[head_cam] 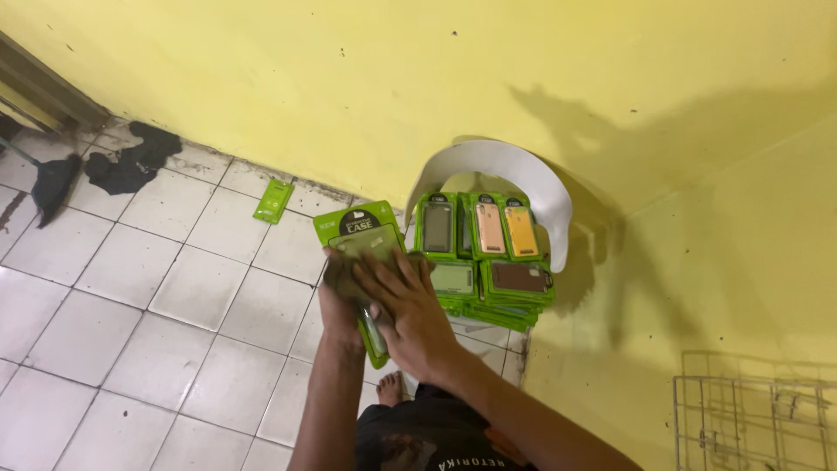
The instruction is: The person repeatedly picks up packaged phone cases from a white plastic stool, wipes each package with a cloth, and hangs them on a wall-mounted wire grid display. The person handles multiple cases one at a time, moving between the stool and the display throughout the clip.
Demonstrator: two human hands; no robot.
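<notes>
Two hands work one green phone case pack [362, 240] above the tiled floor [131, 288]: left hand [342, 292] clasps it beneath, right hand [410, 314] presses flat on top; firm support underneath seems wise.

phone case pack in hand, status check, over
Left hand holds green phone case pack; right hand presses a cloth on it. More packs stacked on white chair behind. Nothing in the way.

Glossy plastic, matt wall
Green phone-case pack [359, 228] shiny plastic; white chair [523, 170] smooth plastic; floor tiles [131, 279] glazed, grimy; wire rack [754, 419] metal
</notes>
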